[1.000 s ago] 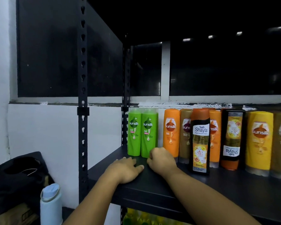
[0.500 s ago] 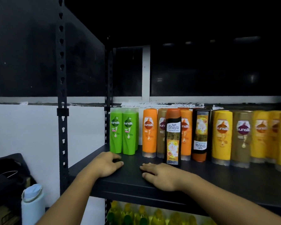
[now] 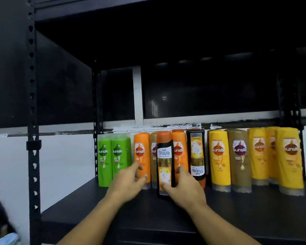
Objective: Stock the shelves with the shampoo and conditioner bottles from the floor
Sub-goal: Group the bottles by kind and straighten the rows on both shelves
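Both hands have risen off the black metal shelf: right hand pinches the front black orange-capped Shayla bottle, left hand spread at the orange Sunsilk bottle; a sideways nudge risks toppling neighbours.
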Demonstrator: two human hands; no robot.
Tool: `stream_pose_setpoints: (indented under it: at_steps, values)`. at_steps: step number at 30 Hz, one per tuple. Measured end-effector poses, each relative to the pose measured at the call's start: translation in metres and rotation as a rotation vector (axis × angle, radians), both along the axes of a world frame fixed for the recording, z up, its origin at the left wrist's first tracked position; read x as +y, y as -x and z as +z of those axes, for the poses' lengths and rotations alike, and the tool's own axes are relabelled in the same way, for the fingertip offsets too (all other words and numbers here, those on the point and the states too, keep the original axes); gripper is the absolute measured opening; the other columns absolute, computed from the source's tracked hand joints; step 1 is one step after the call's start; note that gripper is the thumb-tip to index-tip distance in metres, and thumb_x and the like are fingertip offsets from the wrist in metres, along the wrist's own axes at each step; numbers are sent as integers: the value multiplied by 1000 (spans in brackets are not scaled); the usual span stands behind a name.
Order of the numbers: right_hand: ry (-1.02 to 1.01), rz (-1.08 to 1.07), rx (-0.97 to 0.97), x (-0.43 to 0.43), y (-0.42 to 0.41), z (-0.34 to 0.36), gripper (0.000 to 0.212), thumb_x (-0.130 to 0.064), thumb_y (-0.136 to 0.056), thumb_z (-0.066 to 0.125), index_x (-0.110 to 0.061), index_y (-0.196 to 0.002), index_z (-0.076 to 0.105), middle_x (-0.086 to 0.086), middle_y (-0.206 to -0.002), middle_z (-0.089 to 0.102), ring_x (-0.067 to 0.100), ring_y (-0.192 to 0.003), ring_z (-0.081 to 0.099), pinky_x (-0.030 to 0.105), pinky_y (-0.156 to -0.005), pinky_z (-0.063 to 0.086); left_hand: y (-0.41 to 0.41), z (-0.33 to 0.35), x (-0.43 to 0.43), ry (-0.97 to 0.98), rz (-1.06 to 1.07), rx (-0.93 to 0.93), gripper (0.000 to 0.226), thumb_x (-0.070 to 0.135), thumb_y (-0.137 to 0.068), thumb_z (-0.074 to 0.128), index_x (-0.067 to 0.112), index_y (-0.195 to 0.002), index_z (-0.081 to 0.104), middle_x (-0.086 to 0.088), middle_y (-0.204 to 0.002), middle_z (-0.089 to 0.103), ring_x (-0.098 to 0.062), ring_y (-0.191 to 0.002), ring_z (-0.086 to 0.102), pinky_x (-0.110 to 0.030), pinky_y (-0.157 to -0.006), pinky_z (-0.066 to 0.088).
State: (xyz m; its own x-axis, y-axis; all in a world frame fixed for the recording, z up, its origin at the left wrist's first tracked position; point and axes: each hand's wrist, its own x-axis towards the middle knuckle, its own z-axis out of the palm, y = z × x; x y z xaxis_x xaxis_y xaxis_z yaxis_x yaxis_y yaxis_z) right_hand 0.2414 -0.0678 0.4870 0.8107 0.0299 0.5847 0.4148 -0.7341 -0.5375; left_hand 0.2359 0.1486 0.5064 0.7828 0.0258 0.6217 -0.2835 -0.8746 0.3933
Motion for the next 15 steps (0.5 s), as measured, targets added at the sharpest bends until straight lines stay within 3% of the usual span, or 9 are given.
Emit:
stream_pose_setpoints:
  at_steps: [3,6,10,15]
  values:
    - [-27,112,63,-1,-16,-9,58,-61,-80,69,-34,-124,43,-11,-113,66,15,-105,66,34,-83,57,-17,-13,-11,58,-73,-32,14,39,-93,69,29,-96,59,11,-75,65,-4,-69,63,-36,-72,56]
    - [-118,223,107,-2,-23,-11,64,-50,-81,78,-36,-133,43,-12,-122,65,11,-113,64,33,-93,55,-23,-25,-17,21,-210,50,10,35,-90,72,29,-91,64,12,-80,69,-3,-75,65,-34,-77,57]
    - [-170,221,116,-4,-25,-10,56,-35,-84,80,-32,-127,45,-9,-122,67,13,-113,64,35,-96,54,-20,-30,-13,-114,-241,187,24,43,-90,72,32,-111,73,18,-102,73,3,-93,66,-27,-91,55]
    - [-188,152,163,-3,-19,-7,60,-28,-87,78,-28,-135,41,-2,-126,65,19,-118,62,37,-96,54,-19,-29,-10,-246,-202,355,52,58,-90,62,34,-136,65,15,-142,61,-4,-133,53,-29,-115,40]
